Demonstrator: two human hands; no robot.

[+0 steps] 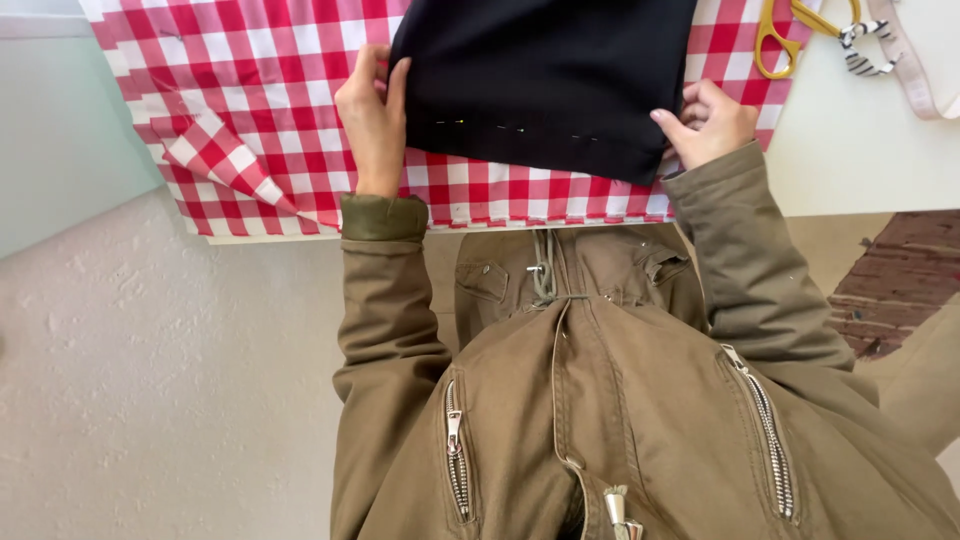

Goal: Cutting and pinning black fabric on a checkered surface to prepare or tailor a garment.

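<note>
While flat on gingham, black fabric [545, 75] pinched at both edges: left fingers [385, 70], right fingers [690, 112].

The near part of the table is taken up by a black cloth [545, 80] laid over a red-checked cloth [250, 110] — both side edges of the black cloth are blocked by the left hand [372, 115] and right hand [708, 122]. Bare tabletop [860, 150] is seen to the right, open up to yellow scissors [790, 35] and a strap [915, 70] at the far corner.
</note>
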